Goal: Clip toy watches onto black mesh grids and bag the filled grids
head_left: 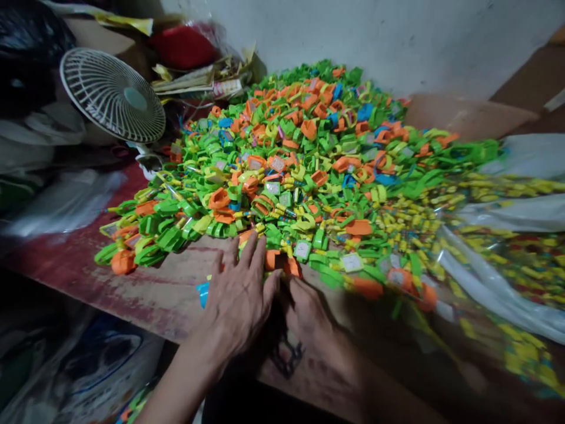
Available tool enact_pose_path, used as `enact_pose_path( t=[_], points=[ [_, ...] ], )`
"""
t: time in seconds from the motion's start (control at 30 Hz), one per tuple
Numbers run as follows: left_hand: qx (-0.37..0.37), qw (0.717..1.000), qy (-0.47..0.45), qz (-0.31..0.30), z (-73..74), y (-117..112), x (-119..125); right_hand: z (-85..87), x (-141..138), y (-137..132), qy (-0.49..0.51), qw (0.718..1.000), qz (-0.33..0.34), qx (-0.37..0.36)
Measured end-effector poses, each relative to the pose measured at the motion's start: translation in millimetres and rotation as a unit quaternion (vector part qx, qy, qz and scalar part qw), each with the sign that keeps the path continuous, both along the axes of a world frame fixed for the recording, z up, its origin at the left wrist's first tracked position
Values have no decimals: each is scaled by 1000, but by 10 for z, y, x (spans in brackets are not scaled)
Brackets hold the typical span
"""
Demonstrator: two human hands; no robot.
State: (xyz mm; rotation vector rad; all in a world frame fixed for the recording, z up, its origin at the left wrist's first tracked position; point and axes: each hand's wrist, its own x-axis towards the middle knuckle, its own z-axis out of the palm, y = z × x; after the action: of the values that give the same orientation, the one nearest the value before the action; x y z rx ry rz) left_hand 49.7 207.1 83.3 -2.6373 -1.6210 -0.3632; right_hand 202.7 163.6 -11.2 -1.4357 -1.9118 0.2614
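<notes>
My left hand [238,288] lies palm down on the table with its fingers stretched out and apart, at the near edge of a heap of plastic toy watches [286,159]. A blue plastic piece [203,293] sticks out at its left side. My right hand [309,309] is curled close beside the left thumb; its fingertips are in shadow, and what they hold is hidden. Just beyond the hands lies an orange toy watch [282,263]. The heap is mostly green and orange, with some blue. Below the right hand is a dark openwork object [286,353], too dim to name.
A white fan [113,96] stands at the left behind the table's worn red edge [132,312]. On the right, many small yellow pieces [410,227] spill beside clear plastic bags [485,288]. Cardboard [472,115] leans at the back by the wall [375,41].
</notes>
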Motion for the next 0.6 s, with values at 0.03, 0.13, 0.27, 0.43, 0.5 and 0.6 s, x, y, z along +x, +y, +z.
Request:
enact_pose_path(
  t=[0.03, 0.13, 0.27, 0.43, 0.5, 0.6],
  points=[
    [-14, 1000, 7, 1, -33, 12, 5, 58, 118, 39, -6, 999, -21, 30],
    [-13, 1000, 7, -2, -86, 8, -22, 275, 561, 241, -69, 988, -75, 118],
    [-20, 999, 13, -23, -62, -26, -82, 485, 936, 624, -222, 971, 1, 94],
    [-14, 999, 19, -29, -31, -69, -117, 370, 945, 878, -357, 933, 31, 15],
    [-19, 999, 21, -23, -22, -76, -107, 274, 969, 887, -364, 931, -1, 6],
    [-39, 999, 26, -17, -11, -69, -79, 200, 1029, 901, -326, 945, 39, -11]
  ],
)
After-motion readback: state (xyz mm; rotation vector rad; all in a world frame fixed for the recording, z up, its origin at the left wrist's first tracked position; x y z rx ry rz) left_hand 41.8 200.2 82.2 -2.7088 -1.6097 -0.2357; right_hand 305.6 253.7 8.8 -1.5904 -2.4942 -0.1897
